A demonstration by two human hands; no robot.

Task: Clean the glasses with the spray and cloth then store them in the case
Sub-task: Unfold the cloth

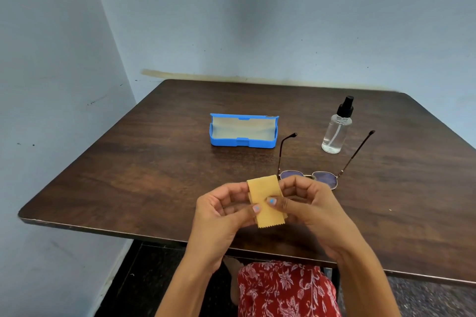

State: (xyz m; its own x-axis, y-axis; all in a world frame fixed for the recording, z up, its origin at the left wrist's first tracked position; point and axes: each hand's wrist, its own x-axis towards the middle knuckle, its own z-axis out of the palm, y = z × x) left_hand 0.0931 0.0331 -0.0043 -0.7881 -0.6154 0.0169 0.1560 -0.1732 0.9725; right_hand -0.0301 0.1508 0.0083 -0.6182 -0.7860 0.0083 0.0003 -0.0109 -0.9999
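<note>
Yellow cloth [266,201], soft and limp, pinched folded between both hands [268,210]; glasses [318,177] fragile-looking, safest lifted by frame

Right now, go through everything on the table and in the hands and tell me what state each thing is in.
Glasses case: open, lid up, nothing inside.
Glasses: on the table, temples unfolded, lenses toward the person.
Spray bottle: upright, partly filled with clear liquid.
Cloth: folded, held above the table.
Left hand: pinches the cloth's left side.
Right hand: pinches the cloth's right side.
</note>
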